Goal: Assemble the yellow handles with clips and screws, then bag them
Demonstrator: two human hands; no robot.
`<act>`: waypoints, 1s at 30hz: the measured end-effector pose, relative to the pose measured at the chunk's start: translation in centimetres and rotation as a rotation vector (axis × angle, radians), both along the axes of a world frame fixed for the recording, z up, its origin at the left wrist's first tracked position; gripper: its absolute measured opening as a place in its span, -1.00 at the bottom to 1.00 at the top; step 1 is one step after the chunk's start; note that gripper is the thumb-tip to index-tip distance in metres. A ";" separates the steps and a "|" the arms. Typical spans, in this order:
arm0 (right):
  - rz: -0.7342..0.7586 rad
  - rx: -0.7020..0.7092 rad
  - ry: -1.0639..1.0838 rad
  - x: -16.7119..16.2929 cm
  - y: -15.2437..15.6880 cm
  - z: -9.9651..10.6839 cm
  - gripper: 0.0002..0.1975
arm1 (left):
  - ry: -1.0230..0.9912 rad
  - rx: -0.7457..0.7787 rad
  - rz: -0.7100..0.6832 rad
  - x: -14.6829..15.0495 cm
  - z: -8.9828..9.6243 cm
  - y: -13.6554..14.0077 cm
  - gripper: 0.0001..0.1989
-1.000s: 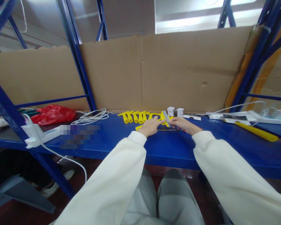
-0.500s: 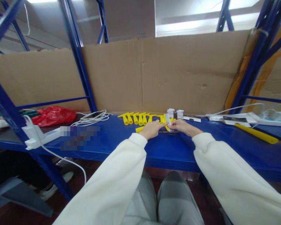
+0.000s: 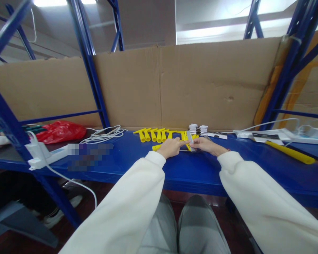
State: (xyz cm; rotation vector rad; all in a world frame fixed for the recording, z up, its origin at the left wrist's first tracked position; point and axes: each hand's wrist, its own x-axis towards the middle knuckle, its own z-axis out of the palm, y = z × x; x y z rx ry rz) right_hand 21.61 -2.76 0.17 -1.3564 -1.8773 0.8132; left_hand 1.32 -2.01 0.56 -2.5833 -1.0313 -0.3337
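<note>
The white piece (image 3: 190,136) is at 12 o'clock from the person, between the two hands, over the far half of the blue desk (image 3: 137,155); whether its lower end touches the desk I cannot tell. Its long axis runs steeply, the top tipped slightly towards 11 o'clock and the bottom towards 5. It looks narrow, flat and straight-edged, pale against the yellow behind it.

The right hand (image 3: 208,145), at 3 o'clock from the piece, is closed, pinching it between thumb and fingers. The left hand (image 3: 171,148), towards 8 o'clock, has its index finger stretched out to the piece and the other fingers curled; whether it grips anything I cannot tell.

From 9 to 10 o'clock stands a row of yellow parts (image 3: 159,137), tube ends facing roughly 5 o'clock, with flat bars across their far ends. A loose yellow part (image 3: 155,147) lies just beside the left hand. Near the piece, at 1 o'clock, is a stack (image 3: 198,129) of white pieces with a dark middle.

Well off at 9 o'clock sits a crumpled red bag (image 3: 60,131), its contents hidden. A yellow rod (image 3: 291,152) lies just past 3 o'clock, pointing towards 4.
</note>
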 end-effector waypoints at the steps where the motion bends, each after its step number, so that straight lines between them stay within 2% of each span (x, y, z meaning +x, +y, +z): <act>1: -0.003 0.005 0.001 -0.1 -0.1 0.1 -0.53 | -0.002 0.002 0.006 0.0 0.0 0.0 -0.44; 9: 0.068 0.013 0.089 0.7 0.5 -0.2 -0.46 | 0.005 0.024 0.017 0.3 0.0 -0.3 -0.41; 16: 0.058 -0.012 0.087 0.9 0.4 -0.3 -0.37 | 0.003 0.033 0.022 0.3 0.0 -0.3 -0.39; 19: -0.006 -0.003 0.125 0.6 0.2 0.1 -0.41 | 0.008 0.034 0.037 0.3 0.2 -0.4 -0.39; 24: -0.201 0.063 0.252 -0.1 0.4 0.4 -0.52 | 0.041 0.023 0.014 0.6 0.6 -1.0 -0.44; 30: -0.198 0.120 0.271 -0.3 1.2 0.3 -0.50 | 0.037 0.000 -0.011 1.0 0.6 -1.4 -0.46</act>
